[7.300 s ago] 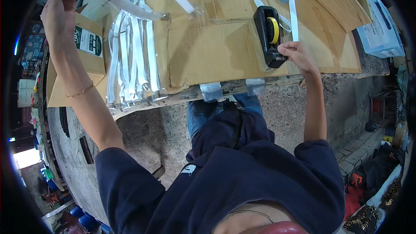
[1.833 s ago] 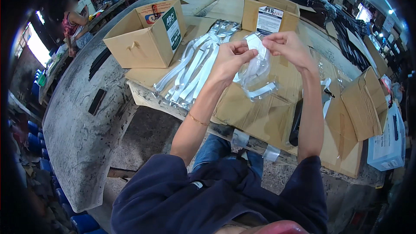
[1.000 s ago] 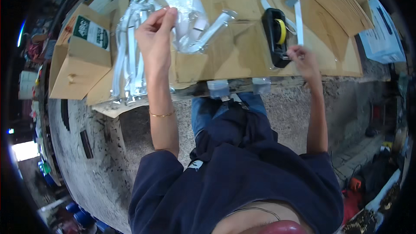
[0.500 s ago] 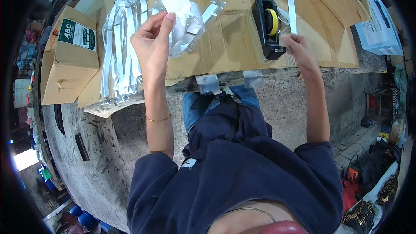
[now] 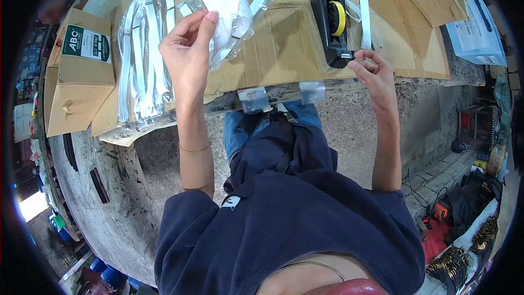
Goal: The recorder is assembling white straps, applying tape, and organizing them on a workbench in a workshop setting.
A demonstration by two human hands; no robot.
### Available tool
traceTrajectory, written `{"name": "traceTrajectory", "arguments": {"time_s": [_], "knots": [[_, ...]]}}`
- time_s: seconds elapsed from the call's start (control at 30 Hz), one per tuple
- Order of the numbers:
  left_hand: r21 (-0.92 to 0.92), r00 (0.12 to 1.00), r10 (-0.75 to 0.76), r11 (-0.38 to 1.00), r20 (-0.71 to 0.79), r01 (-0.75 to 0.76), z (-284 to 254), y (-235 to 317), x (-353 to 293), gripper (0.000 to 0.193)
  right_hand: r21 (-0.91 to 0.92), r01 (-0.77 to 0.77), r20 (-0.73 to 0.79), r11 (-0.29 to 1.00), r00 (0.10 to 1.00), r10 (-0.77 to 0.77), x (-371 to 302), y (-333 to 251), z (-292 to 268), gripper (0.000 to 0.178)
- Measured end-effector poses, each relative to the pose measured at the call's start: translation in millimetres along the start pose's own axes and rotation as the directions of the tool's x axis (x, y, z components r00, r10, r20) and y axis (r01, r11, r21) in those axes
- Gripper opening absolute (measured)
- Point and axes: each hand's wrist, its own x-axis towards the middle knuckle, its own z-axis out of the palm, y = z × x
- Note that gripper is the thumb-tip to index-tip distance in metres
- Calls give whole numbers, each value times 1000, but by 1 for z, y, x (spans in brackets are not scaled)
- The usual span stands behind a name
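My left hand [image 5: 188,46] pinches the near-left edge of a clear plastic bag [image 5: 245,30] between thumb and fingertips. Inside the bag lies a flat white item [image 5: 221,0] with white strap-like pieces, its exact kind unclear. My right hand [image 5: 377,79] is at the near end of a black tape dispenser [image 5: 321,19], thumb and forefinger curled close together by its cutter. Any strip of tape between those fingertips is too fine to make out. A tape roll with a yellow core [image 5: 339,19] sits in the dispenser.
Several bagged white straps [image 5: 144,54] lie left of my left hand, beside a cardboard box [image 5: 82,84]. A loose white strap [image 5: 364,16] runs behind the dispenser. At the far right stands a translucent plastic bin [image 5: 475,33]. Small clear packets [image 5: 254,100] hang on the table's front edge.
My right hand has moved from beside the dispenser to its cutter end, its fingers less tightly curled. My left hand keeps its pinch on the bag. The whole view has shifted slightly.
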Motion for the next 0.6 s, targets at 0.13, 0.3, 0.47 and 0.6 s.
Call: {"name": "traceTrajectory", "arguments": {"time_s": [0.13,0.3,0.47,0.6], "knots": [[-11,1000,8,1000,9,-8,-1,-4,0,24,-3,8,7,1000,1000,-8,-2,4,0,25],[-5,1000,6,1000,16,-6,-1,-6,-2,24,84,-16,2,996,1000,15,-7,1,4,27],[-29,1000,-8,1000,3,8,-1,-5,-4,24,70,-17,10,997,1000,16,-11,1,7,29],[-5,1000,-15,1000,-4,15,-2,-6,-5,24,4,43,17,999,999,-43,-14,0,14,32]]}}
